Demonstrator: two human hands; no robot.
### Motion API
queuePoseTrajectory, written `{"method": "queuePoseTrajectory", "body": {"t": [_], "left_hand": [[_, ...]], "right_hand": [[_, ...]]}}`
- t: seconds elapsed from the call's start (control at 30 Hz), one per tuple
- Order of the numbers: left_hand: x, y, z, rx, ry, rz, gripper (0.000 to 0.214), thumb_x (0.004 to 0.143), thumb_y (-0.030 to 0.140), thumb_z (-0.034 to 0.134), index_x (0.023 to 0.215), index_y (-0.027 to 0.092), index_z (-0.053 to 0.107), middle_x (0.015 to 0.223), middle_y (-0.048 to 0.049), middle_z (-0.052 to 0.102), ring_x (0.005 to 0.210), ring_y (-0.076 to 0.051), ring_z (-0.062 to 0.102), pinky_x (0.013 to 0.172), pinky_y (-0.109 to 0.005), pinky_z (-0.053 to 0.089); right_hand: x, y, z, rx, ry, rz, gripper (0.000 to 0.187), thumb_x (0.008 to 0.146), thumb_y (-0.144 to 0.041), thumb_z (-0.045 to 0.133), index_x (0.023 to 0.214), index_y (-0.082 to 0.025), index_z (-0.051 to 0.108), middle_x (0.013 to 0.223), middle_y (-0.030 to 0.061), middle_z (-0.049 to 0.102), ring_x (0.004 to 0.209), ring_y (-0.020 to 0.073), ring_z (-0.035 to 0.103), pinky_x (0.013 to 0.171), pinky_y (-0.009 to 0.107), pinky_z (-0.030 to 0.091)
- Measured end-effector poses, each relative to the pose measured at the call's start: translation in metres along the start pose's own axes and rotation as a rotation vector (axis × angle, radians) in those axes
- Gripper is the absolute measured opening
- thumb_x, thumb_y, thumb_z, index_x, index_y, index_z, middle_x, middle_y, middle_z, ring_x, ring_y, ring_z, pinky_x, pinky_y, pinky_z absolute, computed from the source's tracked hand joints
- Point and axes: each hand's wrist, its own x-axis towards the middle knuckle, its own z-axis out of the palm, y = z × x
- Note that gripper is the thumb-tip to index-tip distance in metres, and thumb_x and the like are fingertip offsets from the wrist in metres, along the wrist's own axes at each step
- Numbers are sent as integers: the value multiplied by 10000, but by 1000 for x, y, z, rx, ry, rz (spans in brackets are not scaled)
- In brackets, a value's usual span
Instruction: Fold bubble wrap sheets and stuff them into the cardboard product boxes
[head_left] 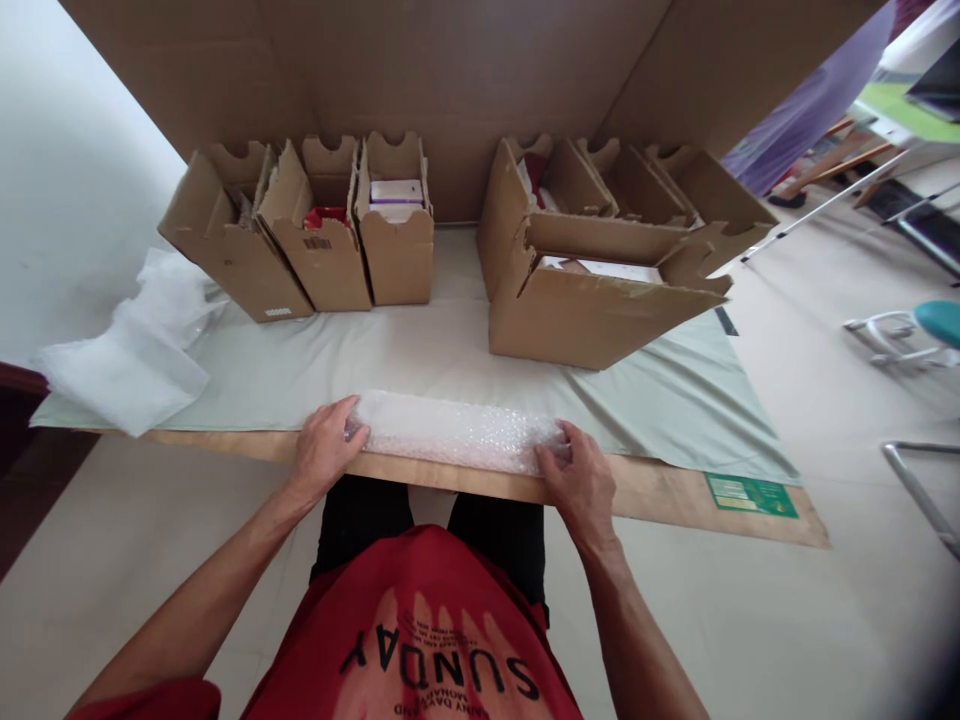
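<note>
A long strip of bubble wrap (454,432) lies across the near edge of the table, folded or rolled flat. My left hand (324,450) grips its left end with curled fingers. My right hand (579,482) pinches its right end, thumb on top. Both hands rest at the wooden table edge (450,478), over a pale green cloth (420,350) that covers the table.
Three narrow open cardboard boxes (322,235) stand at the back left, one holding white and purple packs (396,195). A larger open carton (592,280) stands at the back right. Loose plastic wrap (142,340) lies at the left. A cardboard wall (450,70) backs the table.
</note>
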Motion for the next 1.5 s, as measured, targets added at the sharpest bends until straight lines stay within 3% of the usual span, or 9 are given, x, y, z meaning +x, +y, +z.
{"method": "queuePoseTrajectory", "body": {"t": [0.13,0.27,0.43,0.57,0.73,0.9,1.13,1.3,1.5], "left_hand": [[2,0,-9,106,-45,-30,556,856,331,622,1369,123,569,1181,-148,684,1093,-316,662,929,-393,525],[10,6,-16,185,-160,-88,460,884,323,604,1305,140,583,1089,-113,713,1045,-300,672,862,-359,497],[17,11,-20,238,-275,-91,142,899,332,560,885,201,613,832,-67,671,837,-252,638,715,-321,413],[18,9,-26,156,-242,-22,194,849,281,571,698,227,462,772,-27,594,745,-192,554,680,-295,361],[34,14,-37,42,-243,-74,200,837,280,548,701,240,407,655,25,497,617,-163,439,614,-292,289],[61,24,-37,13,-175,-6,53,809,234,528,761,230,506,728,-2,574,690,-184,504,636,-295,310],[70,21,-28,20,-154,51,106,811,231,527,851,227,624,789,-21,666,745,-212,585,647,-300,365],[92,32,-32,73,-90,127,195,826,190,514,938,211,672,956,-72,731,892,-261,646,741,-335,431],[159,86,-19,124,0,335,266,873,119,473,1015,166,694,1087,-144,719,1091,-315,623,954,-442,415]], "right_hand": [[12,5,-8,-49,-65,20,566,854,-482,581,1298,-131,608,1075,133,688,763,228,608,788,389,493],[32,1,-9,-118,-151,50,490,844,-458,615,1222,-149,655,995,112,702,817,247,622,754,361,452],[47,-3,-12,-75,-305,64,192,805,-380,612,833,-200,673,774,52,661,737,217,590,656,316,378],[42,0,-17,17,-277,-18,157,764,-353,599,727,-201,609,893,72,670,769,203,589,705,314,404],[33,-3,-25,-44,-360,27,149,785,-319,565,845,-200,632,747,33,640,701,195,568,647,291,365],[32,-7,-27,-50,-398,-77,417,808,-261,528,1192,-175,666,769,32,674,738,216,589,693,304,401],[27,-5,-28,-55,-282,-139,118,765,-257,536,763,-206,643,877,98,694,823,251,606,765,356,437],[-13,-22,-32,368,-339,9,362,830,-308,558,1170,-201,622,805,19,647,693,187,606,669,307,478],[-71,-72,-4,737,-414,74,690,933,-378,577,1566,-190,375,836,15,611,709,182,583,663,303,499]]}}
